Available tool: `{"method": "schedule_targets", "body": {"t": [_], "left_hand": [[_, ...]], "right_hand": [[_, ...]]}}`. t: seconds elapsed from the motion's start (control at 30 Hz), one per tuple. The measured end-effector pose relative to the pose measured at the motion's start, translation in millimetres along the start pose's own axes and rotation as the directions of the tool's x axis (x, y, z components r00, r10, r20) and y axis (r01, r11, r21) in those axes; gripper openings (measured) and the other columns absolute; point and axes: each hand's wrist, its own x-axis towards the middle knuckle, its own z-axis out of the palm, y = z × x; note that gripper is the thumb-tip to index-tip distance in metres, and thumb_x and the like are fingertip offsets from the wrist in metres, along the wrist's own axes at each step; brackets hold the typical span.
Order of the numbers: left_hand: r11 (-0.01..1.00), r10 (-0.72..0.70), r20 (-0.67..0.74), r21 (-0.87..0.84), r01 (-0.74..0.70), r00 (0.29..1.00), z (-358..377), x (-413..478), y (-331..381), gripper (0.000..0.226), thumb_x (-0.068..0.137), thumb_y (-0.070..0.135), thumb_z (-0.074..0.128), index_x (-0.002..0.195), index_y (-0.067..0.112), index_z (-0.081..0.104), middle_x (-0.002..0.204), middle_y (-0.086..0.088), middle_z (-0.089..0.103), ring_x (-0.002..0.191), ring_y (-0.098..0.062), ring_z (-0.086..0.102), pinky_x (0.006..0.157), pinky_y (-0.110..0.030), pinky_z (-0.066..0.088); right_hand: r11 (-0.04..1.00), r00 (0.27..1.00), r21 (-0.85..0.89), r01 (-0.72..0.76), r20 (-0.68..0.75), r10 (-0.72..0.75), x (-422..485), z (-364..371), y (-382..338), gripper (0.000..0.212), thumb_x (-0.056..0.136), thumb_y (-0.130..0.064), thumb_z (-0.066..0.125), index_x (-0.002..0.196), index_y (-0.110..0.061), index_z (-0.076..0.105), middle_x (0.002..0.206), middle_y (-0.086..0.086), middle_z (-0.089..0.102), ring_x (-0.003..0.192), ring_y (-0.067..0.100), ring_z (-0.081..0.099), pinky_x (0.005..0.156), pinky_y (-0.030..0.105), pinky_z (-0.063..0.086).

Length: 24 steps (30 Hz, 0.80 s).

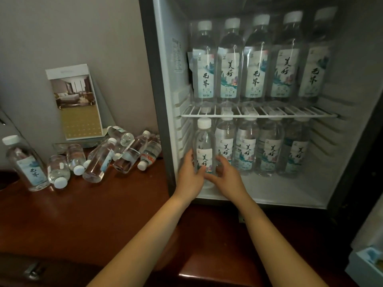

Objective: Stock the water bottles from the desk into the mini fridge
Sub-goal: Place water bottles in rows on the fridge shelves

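The mini fridge [165,100] stands open on the wooden desk [103,214]. Several water bottles line its wire shelf [257,115], and several more stand on its floor. At the lower left front an upright bottle [204,141] with a white cap and label stands on the fridge floor. My left hand [191,177] and my right hand [226,177] hold it from either side, fingers curled round its lower part. A pile of lying bottles [99,160] sits on the desk left of the fridge. One upright bottle [26,162] stands at the far left.
A standing card with a room photo [76,102] leans against the wall behind the pile. The fridge door's inner shelf [366,264] shows at the lower right edge. A drawer handle [33,270] sits at the bottom left.
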Motion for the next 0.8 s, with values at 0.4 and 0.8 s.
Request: {"method": "schedule_targets", "body": {"t": [0.4,0.8], "left_hand": [[0.977,-0.123,-0.070,0.165,0.133,0.990,20.4,28.1,-0.6,0.052,0.097,0.007,0.040,0.146,0.011,0.024,0.137,-0.013,0.049,0.123,-0.025,0.049,0.103,-0.041,0.041],[0.964,-0.181,-0.076,0.186,0.192,0.981,24.0,46.3,-4.8,0.046,0.099,0.010,0.038,0.143,0.007,0.028,0.136,-0.013,0.050,0.124,-0.027,0.048,0.098,-0.033,0.040]], "right_hand": [[0.951,0.965,-0.288,-0.108,-0.261,0.030,21.4,8.4,-5.9,0.029,0.082,-0.025,0.070,0.085,0.004,0.072,0.079,0.019,0.071,0.077,0.027,0.067,0.070,0.032,0.049],[0.938,0.950,-0.334,-0.091,-0.311,-0.018,33.9,13.1,-4.5,0.020,0.087,-0.018,0.063,0.085,-0.001,0.073,0.076,0.014,0.071,0.069,0.021,0.064,0.063,0.024,0.040]]}}
